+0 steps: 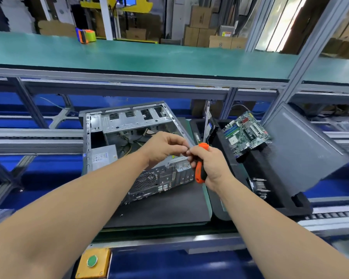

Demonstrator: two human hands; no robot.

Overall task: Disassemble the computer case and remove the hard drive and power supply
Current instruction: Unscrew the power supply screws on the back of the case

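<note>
1. The right hand (208,166) was curled round the orange-and-black handle of a screwdriver (201,164), whose thin metal shaft pointed up and away toward the shelf frame.
2. The left hand (165,147) had its fingers bent, with fingertips pinched together right against the right hand's fingertips; something small and dark seemed to sit between them, but what it was could not be told.
3. Both hands met in the air above the right rear part of the computer case (129,150).
4. The case lay on its side with the side panel off and the open interior facing up, resting on a black mat (169,208) on the green-edged work surface.
5. Inside the case, the power supply (103,156) sat in the near left corner, a silver box with a label on top, and loose wires (129,146) ran just beside it.
6. A metal drive cage (135,117) spanned the far end of the case; whether a hard drive sat in it could not be told.
7. To the right, well apart from the case, a green motherboard (247,132) leaned in a black foam tray (270,178).
8. A grey side panel (302,150) leaned tilted on the same tray, just beside the motherboard.
9. A heatsink (259,187) lay in the tray nearer the person.
10. A yellow box with a green button (92,261) sat at the bench's near edge.
11. A tape dispenser (86,36) stood on the green upper shelf (149,57).
</note>
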